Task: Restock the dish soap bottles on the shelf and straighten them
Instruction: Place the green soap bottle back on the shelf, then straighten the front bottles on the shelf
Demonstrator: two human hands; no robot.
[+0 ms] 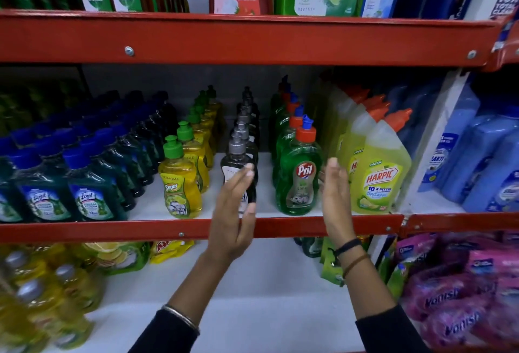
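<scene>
Both hands spread: left hand (234, 212) beside dark grey-capped bottle (238, 167), right hand (335, 198) empty.

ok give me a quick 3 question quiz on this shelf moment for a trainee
1. True or false: the right hand is gripping the Pril bottle.
2. Which front bottle does the left hand partly cover? A) Super bottle B) dark bottle C) Harpic bottle
3. Fill in: the front Pril bottle's cap is ____ with a blue tip.

Key
1. False: the hand is open, beside the bottle, between it and the Harpic bottle.
2. B: the dark bottle with the grey cap; whether the fingers touch it cannot be told. The Super bottle stands apart to the left.
3. Orange.
</scene>
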